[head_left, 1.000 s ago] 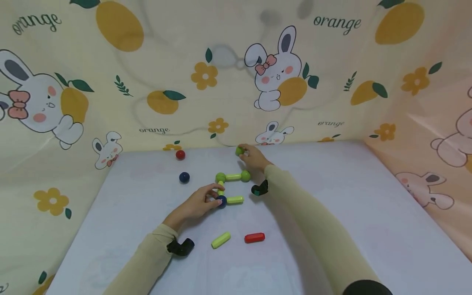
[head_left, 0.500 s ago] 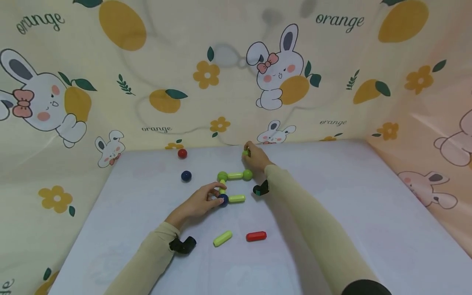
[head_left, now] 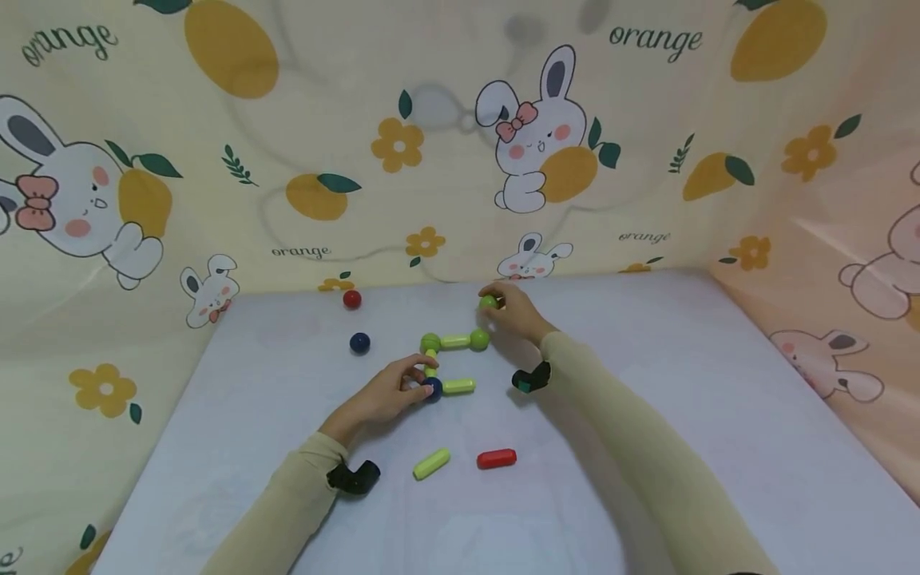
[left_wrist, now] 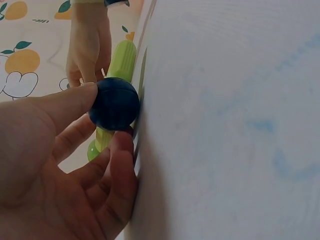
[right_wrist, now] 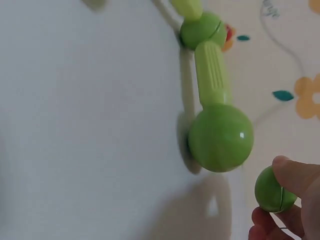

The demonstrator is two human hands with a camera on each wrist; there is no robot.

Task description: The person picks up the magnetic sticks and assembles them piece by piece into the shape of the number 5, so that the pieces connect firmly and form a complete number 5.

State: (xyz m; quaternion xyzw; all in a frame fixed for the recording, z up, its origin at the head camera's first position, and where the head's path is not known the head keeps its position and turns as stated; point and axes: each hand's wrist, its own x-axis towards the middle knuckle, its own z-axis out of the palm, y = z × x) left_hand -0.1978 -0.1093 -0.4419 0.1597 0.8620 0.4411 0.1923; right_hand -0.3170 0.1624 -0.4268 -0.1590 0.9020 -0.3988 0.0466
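Note:
My left hand [head_left: 384,393] pinches a dark blue ball [left_wrist: 116,104] between thumb and fingers. That ball is one corner of a joined shape: a light green rod [head_left: 458,386] sticks out to its right, and another rod [head_left: 430,364] runs back to a green ball [head_left: 430,343]. From there a third rod [right_wrist: 212,72] leads right to a second green ball [right_wrist: 221,138]. Behind this end ball, my right hand [head_left: 517,311] holds a loose green ball [right_wrist: 274,191] by thumb and fingertips, apart from the shape.
A loose light green rod [head_left: 431,464] and a red rod [head_left: 497,458] lie nearer the front of the white table [head_left: 611,479]. Another dark blue ball [head_left: 360,343] and a red ball [head_left: 352,299] sit at the back left. A printed cloth [head_left: 446,144] hangs behind.
My right hand has shifted right and slightly nearer with the green ball in its fingers. The left hand stays on the blue ball, and the joined shape has not moved.

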